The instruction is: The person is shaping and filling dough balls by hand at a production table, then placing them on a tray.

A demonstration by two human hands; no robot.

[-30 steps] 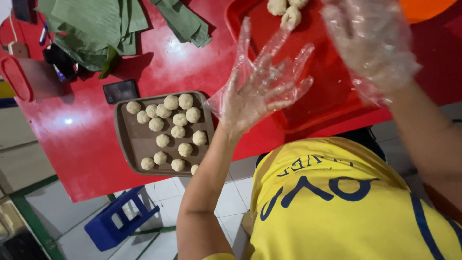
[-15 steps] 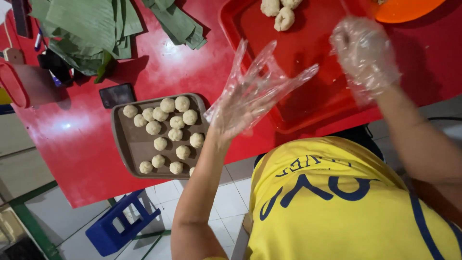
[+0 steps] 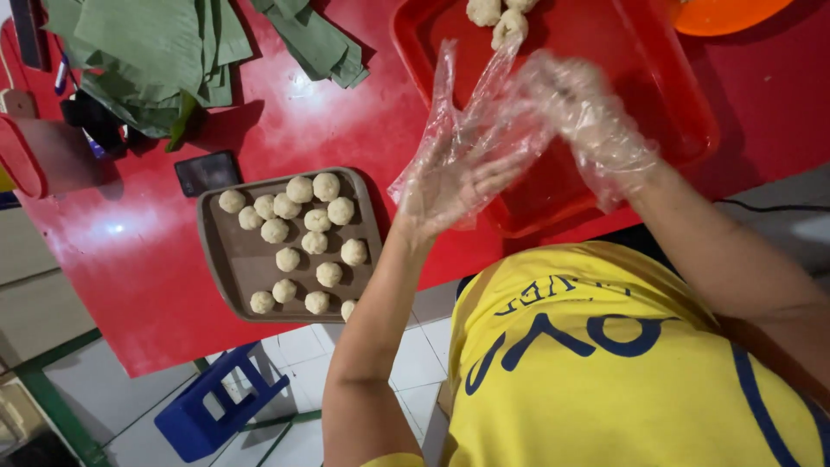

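Observation:
My left hand (image 3: pixel 454 186) is raised palm-up over the near edge of a red tray (image 3: pixel 666 104), fingers spread inside a loose clear plastic glove (image 3: pixel 471 112). My right hand (image 3: pixel 588 121), also in a clear glove, has its fingers curled on the loose fingertips of the left glove. A few dough balls (image 3: pixel 497 17) lie at the far end of the red tray. To the left, a brown baking tray (image 3: pixel 220 264) holds several round dough balls (image 3: pixel 316 242).
Both trays sit on a red table (image 3: pixel 130 268). Green banana leaves (image 3: pixel 147 52) are piled at the far left, with more folded leaves (image 3: pixel 316 39) beside them. A black phone (image 3: pixel 206 171), an orange plate (image 3: pixel 726 13), and a blue stool (image 3: pixel 216 406) on the tiled floor are also in view.
My right hand has come in from the right and met the fingertips of the left glove. My left hand has stayed raised with fingers spread.

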